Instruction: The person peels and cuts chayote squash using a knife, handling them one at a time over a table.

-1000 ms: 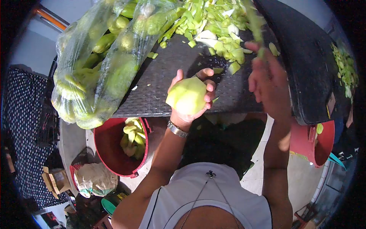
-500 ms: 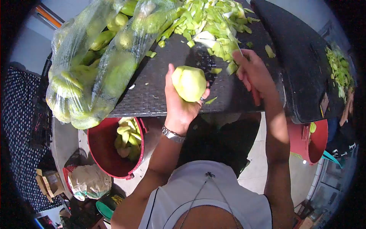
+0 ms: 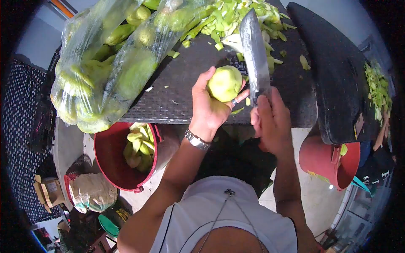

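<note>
Just above the frame's centre, my left hand (image 3: 206, 110) cradles a peeled green fruit (image 3: 225, 83), thumb on one side, fingers on the other. My right hand (image 3: 273, 123) is clamped on a knife (image 3: 255, 52), blade toward the top edge. A plastic bag (image 3: 95, 84) fills the upper left; cut pieces (image 3: 223, 21) lie at upper centre.

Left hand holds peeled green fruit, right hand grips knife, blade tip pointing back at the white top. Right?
Tip direction is wrong: in the head view, the knife in the right hand points away from the white top, toward the chopped pieces. The left hand does hold the peeled fruit.
</note>
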`<state>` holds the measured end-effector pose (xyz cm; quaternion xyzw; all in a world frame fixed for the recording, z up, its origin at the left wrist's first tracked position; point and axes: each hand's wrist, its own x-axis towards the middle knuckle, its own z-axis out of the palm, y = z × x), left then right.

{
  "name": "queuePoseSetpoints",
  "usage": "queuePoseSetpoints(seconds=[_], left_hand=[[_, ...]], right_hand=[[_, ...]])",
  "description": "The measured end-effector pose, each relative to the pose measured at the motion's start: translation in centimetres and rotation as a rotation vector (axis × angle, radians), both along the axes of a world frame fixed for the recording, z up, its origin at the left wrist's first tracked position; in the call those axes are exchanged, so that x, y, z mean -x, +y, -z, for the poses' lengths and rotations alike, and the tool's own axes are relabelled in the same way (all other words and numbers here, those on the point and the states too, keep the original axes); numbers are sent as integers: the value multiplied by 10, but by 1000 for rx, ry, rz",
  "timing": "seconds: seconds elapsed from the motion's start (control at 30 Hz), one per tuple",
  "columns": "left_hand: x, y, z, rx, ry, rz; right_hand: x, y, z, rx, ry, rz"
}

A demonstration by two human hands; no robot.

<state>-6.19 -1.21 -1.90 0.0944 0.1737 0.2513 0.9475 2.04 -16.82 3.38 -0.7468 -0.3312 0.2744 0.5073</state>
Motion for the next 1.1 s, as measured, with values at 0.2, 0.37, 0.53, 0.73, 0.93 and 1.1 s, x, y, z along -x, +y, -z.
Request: queuePoseSetpoints(seconds=[0.2, 0.37, 0.53, 0.73, 0.93, 1.1], left_hand=[[-8, -4, 6, -19, -68, 65], [-10, -9, 6, -61, 4, 59], [-11, -13, 6, -107, 24, 34], [-6, -17, -1, -137, 66, 20], [-4, -23, 3, -334, 167, -115], [0, -21, 0, -452, 211, -96]], right_hand=[[26, 0, 14, -110, -314, 3], [32, -8, 15, -125, -375, -10], [34, -5, 22, -142, -480, 8], [32, -3, 18, -169, -534, -26], [30, -6, 14, -97, -492, -2], [19, -11, 7, 15, -290, -51]])
